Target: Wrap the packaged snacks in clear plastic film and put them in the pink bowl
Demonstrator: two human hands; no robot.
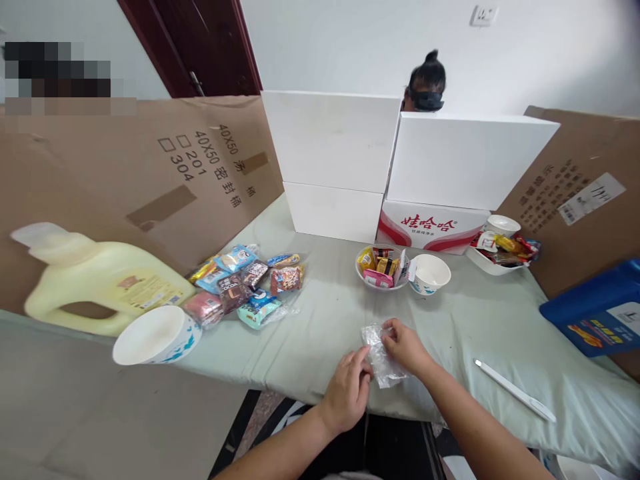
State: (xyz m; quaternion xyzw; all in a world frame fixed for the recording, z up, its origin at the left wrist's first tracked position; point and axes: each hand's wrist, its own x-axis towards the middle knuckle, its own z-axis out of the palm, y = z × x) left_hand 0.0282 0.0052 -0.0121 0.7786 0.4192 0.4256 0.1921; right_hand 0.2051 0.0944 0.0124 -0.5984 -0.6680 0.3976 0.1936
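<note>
A small, crinkled transparent plastic bag (385, 371) lies near the table's front edge, between my hands. My right hand (407, 348) pinches its upper right side between thumb and fingers. At the bag's left edge, my left hand (347, 389) has its fingers curled and closed on the plastic; some fingertips are hidden. Beyond the hands stands a transparent bowl (384, 285) of small wrapped snacks. Touching its right side is a white paper bowl (432, 273) with a blue pattern. To the right lies a white tweezer-like tool (515, 391).
On the left are a bag of wrapped snacks (250, 283), a paper bowl (150, 337) at the edge and a pale yellow jug (100, 280). White boxes (335, 147) stand behind. At right are a snack-filled tray (493, 267) and a blue container (595, 310). A person (425, 87) is behind the boxes.
</note>
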